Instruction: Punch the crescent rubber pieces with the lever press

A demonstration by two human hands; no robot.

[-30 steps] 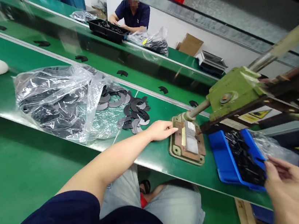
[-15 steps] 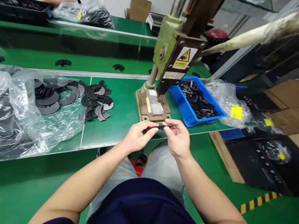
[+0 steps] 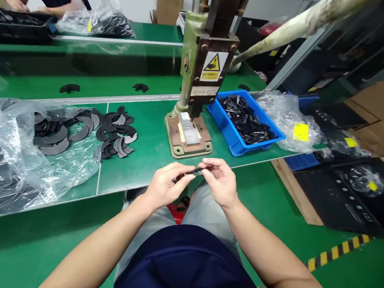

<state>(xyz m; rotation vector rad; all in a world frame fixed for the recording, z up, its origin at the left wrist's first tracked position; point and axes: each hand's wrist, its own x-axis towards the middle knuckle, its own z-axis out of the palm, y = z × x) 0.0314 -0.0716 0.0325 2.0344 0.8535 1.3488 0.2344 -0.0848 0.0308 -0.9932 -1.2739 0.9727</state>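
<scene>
Between my two hands, just over the front edge of the green bench, is a small dark plastic part (image 3: 197,171). My left hand (image 3: 169,183) pinches its left end, fingertips and thumb together. The right end sits in the pinch of my right hand (image 3: 220,181). Fingers cover most of the part, so its full shape is hidden. Beyond my hands stands a green hand press (image 3: 199,63), with a metal fixture block (image 3: 191,134) on its base. A blue bin (image 3: 238,149) of small black parts is right of the press.
Curved black and grey pieces (image 3: 115,130) lie loose left of the press, beside a clear plastic bag (image 3: 75,173) of similar pieces. The press's long lever (image 3: 317,16) reaches to the upper right. Behind, a co-worker's arm (image 3: 64,8) is near a black tray (image 3: 3,29).
My view has shifted, so the press and bench appear further left. Both hands still hold the dark part, which now shows a little more between the fingertips.
</scene>
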